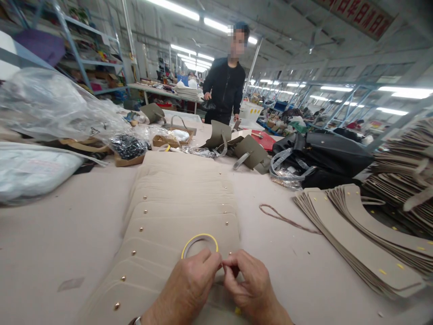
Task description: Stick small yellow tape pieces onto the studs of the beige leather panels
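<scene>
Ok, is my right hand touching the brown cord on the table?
Apart: the head view shows bare table between the right hand and the brown cord.

Silvery, dark-edged band [136, 321] is showing at wrist end of left hand [192, 282], mostly cropping out, type unclear; right hand [248, 284], beside left hand, is going bare.

Strip lights [177, 9] under a grey roof [282, 38]
Blue metal shelving [101, 63] stands at left, near a pale table [162, 92]; a red-lettered banner [361, 19] hangs upper right; blurred panels [370, 71] below may be windows.
</scene>
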The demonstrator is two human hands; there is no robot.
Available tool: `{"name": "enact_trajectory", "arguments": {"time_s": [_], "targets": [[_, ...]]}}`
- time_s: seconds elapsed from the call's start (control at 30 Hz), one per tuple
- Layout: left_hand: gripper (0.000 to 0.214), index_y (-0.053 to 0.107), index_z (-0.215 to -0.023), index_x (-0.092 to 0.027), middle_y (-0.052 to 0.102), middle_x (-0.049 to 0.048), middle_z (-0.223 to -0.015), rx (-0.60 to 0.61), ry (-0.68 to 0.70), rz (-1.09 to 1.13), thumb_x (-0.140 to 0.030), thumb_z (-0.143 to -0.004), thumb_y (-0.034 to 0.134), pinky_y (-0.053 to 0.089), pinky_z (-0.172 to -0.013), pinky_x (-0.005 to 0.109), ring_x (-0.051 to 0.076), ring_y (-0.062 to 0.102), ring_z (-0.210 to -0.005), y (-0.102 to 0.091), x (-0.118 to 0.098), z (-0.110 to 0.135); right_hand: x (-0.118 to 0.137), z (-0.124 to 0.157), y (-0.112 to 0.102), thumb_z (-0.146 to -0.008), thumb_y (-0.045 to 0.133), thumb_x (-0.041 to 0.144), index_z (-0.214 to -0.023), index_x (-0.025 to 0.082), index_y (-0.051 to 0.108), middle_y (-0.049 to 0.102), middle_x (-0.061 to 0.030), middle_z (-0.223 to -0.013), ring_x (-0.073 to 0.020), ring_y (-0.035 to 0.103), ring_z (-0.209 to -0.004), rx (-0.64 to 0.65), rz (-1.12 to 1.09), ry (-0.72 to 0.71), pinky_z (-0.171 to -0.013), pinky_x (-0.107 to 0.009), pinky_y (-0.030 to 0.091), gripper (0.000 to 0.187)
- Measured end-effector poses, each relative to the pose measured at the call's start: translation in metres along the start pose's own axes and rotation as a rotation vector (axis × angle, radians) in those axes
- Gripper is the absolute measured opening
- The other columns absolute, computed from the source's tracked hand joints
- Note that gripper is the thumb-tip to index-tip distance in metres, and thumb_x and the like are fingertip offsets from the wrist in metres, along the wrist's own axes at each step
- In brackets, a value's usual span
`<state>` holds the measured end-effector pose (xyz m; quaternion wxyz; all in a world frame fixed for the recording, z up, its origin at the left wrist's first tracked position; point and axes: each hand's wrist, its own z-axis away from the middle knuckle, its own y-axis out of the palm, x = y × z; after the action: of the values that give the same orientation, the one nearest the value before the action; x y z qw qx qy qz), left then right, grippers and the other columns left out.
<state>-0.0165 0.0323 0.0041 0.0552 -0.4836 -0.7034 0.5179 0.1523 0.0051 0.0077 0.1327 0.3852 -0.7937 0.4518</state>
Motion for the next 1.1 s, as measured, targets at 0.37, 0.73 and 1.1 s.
{"name": "enact_trajectory", "arguments": {"time_s": [0.37, 0.73, 1.1], "targets": [[0.023, 0.048, -0.079, -0.021, 0.048, -0.0002, -0.067, -0.085, 0.027, -0.002, -0.010, -0.093, 0.034, 0.030, -0.047, 0.028, 0.016, 0.045, -0.054, 0.005, -0.004, 0.001, 0.010, -0.010, 0.002, -0.074, 0.063, 0.027, -0.064, 0.014, 0.062, 0.058, 0.0020, -0.050, -0.0105, 0.054, -0.044, 0.123, -0.425, 0.775, -0.044, -0.019, 0.041, 0.016], [0.012, 0.051, -0.081, -0.020, 0.057, 0.0011, -0.077, 0.124, -0.069, -0.184, -0.012, -0.087, 0.057, 0.040, -0.059, 0.031, 0.021, 0.051, -0.070, 0.011, -0.001, 0.001, -0.040, -0.012, -0.019, -0.068, 0.072, 0.045, -0.073, 0.010, 0.068, 0.064, -0.0014, -0.053, -0.0092, 0.056, -0.042, 0.234, -0.493, 0.997, -0.044, -0.019, 0.045, 0.035], [0.008, 0.053, -0.085, -0.019, 0.057, 0.0033, -0.084, 0.257, -0.090, -0.211, -0.015, -0.087, 0.059, 0.043, -0.065, 0.037, 0.023, 0.048, -0.076, 0.014, -0.001, 0.000, -0.027, -0.020, -0.005, -0.076, 0.057, 0.027, -0.065, 0.015, 0.067, 0.060, 0.0004, -0.050, -0.0113, 0.051, -0.042, 0.323, -0.114, 0.776, -0.040, -0.020, 0.041, 0.019]]}}
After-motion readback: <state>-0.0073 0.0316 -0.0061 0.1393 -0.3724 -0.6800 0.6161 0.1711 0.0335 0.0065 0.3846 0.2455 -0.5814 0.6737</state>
